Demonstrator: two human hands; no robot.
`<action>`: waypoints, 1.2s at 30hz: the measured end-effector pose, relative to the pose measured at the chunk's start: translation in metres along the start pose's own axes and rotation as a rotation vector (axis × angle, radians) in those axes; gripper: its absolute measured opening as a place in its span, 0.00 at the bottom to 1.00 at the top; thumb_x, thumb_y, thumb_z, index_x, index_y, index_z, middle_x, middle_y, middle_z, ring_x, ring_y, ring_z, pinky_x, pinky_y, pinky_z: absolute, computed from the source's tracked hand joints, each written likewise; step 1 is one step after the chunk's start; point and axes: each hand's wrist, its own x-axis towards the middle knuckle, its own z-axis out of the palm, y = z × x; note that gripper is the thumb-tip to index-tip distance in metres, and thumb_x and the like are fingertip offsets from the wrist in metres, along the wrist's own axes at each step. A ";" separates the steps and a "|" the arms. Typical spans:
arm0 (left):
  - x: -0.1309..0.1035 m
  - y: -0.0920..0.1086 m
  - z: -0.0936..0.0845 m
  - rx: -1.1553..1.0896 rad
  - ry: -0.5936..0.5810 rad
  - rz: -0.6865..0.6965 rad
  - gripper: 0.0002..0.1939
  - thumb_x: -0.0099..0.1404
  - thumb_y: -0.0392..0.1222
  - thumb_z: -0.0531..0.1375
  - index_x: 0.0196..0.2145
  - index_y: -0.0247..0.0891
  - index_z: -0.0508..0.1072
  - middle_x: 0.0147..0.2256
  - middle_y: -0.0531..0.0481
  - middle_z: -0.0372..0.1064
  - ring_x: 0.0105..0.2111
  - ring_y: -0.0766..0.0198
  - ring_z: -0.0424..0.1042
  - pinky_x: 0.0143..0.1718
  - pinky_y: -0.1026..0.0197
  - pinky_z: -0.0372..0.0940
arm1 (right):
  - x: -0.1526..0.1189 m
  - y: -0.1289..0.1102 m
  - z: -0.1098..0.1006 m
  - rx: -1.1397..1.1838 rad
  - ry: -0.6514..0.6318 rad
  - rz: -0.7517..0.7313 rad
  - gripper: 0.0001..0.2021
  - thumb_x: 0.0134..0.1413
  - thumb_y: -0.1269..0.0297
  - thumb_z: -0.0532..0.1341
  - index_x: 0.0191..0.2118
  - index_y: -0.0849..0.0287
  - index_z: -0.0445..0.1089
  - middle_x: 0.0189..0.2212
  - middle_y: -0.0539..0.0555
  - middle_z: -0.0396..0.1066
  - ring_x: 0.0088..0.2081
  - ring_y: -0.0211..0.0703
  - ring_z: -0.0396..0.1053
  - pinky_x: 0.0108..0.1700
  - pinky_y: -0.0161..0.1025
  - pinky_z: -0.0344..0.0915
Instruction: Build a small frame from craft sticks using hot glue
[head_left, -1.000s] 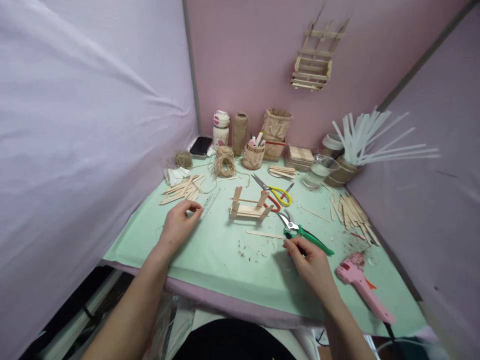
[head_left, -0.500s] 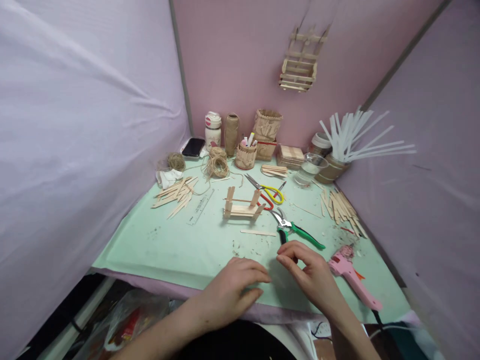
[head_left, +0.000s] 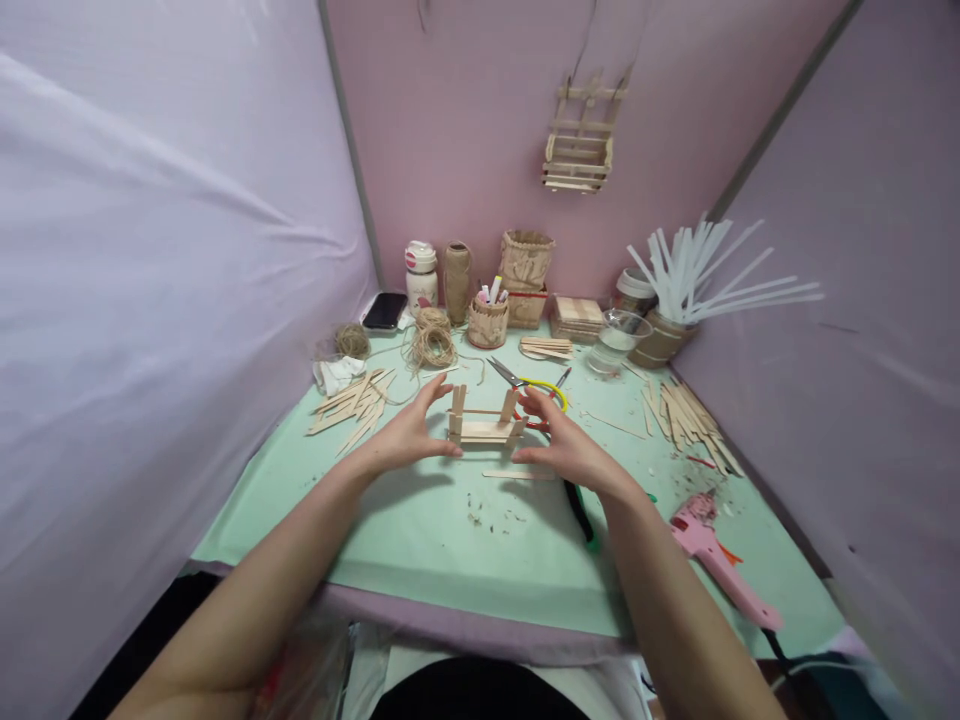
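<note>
A small craft-stick frame (head_left: 486, 432) stands on the green table cover, with uprights at both ends and flat sticks between them. Around its left end, my left hand (head_left: 412, 430) has thumb and fingers spread apart. My right hand (head_left: 559, 440) is likewise open at the right end. Whether any fingertip touches the wood I cannot tell. One loose craft stick (head_left: 517, 475) lies just in front of the frame. Partly behind my right hand are scissors (head_left: 540, 385) with yellow and red handles. Pruning shears (head_left: 579, 515) are mostly hidden beneath my right hand and forearm.
A pink glue gun (head_left: 724, 570) lies at the right, with its cord over the table edge. Loose sticks (head_left: 694, 425) are at the right and more sticks (head_left: 352, 405) at the left. Twine (head_left: 433, 340), a pen holder (head_left: 487, 322) and a water cup (head_left: 616, 345) stand farther back.
Both my hands have moved forward from the table's front edge and spread to either side of the craft-stick frame. My right arm now covers much of the shears. The view has shifted slightly.
</note>
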 end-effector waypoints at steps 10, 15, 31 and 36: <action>0.019 -0.021 0.012 -0.121 -0.029 0.022 0.48 0.48 0.41 0.72 0.64 0.40 0.55 0.56 0.36 0.69 0.60 0.47 0.65 0.61 0.44 0.57 | 0.022 0.017 0.008 0.148 -0.067 -0.023 0.48 0.39 0.69 0.71 0.67 0.51 0.51 0.59 0.58 0.68 0.60 0.52 0.65 0.61 0.52 0.61; 0.018 -0.020 0.012 -0.093 -0.021 0.011 0.45 0.50 0.41 0.70 0.62 0.40 0.57 0.52 0.39 0.72 0.57 0.50 0.68 0.59 0.47 0.60 | 0.026 0.026 0.012 0.141 -0.055 -0.014 0.45 0.43 0.67 0.69 0.67 0.53 0.50 0.53 0.57 0.72 0.54 0.50 0.70 0.57 0.50 0.65; 0.015 -0.023 0.008 -0.176 -0.106 0.106 0.45 0.51 0.46 0.72 0.63 0.41 0.58 0.64 0.38 0.58 0.64 0.50 0.58 0.65 0.49 0.56 | 0.021 0.029 0.009 0.105 -0.087 -0.078 0.39 0.43 0.65 0.69 0.63 0.52 0.57 0.58 0.57 0.67 0.59 0.49 0.65 0.59 0.47 0.64; 0.016 -0.024 -0.006 -0.277 -0.033 0.067 0.33 0.64 0.60 0.59 0.61 0.41 0.64 0.61 0.40 0.65 0.61 0.53 0.63 0.63 0.49 0.57 | 0.014 0.020 -0.007 0.109 -0.072 -0.049 0.30 0.49 0.62 0.64 0.60 0.51 0.63 0.60 0.56 0.66 0.58 0.47 0.67 0.57 0.45 0.67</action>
